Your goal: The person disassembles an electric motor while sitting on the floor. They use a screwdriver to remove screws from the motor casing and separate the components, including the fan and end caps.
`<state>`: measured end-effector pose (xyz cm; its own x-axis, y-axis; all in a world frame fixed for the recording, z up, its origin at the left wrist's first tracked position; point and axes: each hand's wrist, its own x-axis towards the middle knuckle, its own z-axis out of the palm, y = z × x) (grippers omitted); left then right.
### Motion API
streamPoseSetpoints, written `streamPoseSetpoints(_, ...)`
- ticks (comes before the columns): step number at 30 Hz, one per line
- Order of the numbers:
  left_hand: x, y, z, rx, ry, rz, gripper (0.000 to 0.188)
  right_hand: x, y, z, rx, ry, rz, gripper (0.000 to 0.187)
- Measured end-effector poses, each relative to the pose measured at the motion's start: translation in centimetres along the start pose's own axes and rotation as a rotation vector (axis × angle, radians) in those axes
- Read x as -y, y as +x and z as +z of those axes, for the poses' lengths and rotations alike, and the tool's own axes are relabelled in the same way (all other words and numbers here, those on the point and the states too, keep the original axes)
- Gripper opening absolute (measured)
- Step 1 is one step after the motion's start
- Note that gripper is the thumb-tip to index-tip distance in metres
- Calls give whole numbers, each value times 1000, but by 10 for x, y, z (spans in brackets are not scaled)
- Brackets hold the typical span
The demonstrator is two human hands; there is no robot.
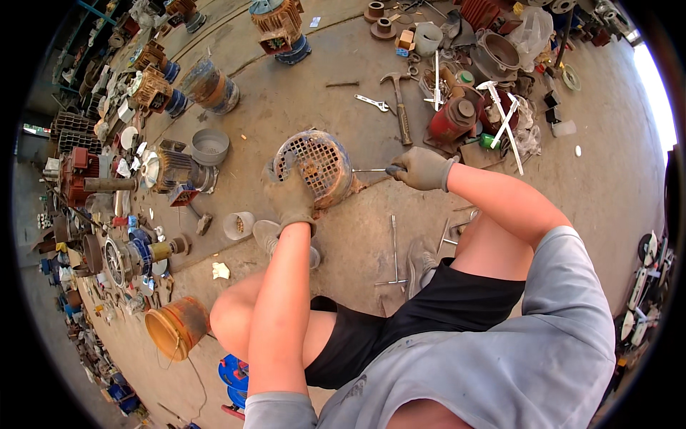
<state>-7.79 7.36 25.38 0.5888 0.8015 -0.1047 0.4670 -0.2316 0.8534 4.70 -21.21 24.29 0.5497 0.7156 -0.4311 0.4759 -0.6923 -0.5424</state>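
Grille cover [319,163] lies partly under the left grip [289,194].

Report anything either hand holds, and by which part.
The right hand holds a screwdriver-like tool by its dark handle; the left hand lies on the left side of the round grated cover.

Floor [286,96]: grey-brown, packed at left!
Grille [320,169]: face up, centre stage!
Hammer [401,107]: flat, just beside the wrench [372,103]!
Tub [239,226]: white, near a shoe [267,236]!
Bucket [179,327]: orange, lower left!
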Motion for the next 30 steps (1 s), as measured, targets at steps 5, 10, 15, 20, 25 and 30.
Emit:
streamPoseSetpoints(5, -6, -2, -3, 35, -120, -26, 48, 13, 1, -21, 206, 203, 108, 46)
streamPoseSetpoints(10, -14, 3, -4, 43, -241, -67, 41, 3, -1, -1, -89, -141, -37, 45)
streamPoseSetpoints(15, -12, -6, -3, 59, -383, -124, 41, 7, -3, 22, -218, -155, -68, 43)
streamPoseSetpoints(20, -10, -6, -2, 24, -79, -14, 46, 14, -7, 6, -90, -49, 65, 43)
streamPoseSetpoints(25, 3, -1, 2, 53, -253, -43, 43, 11, 4, -4, 129, 204, 126, 43)
streamPoseSetpoints(30, -5, -4, -1, 44, -327, -50, 38, 4, 1, 5, 44, 212, 37, 43)
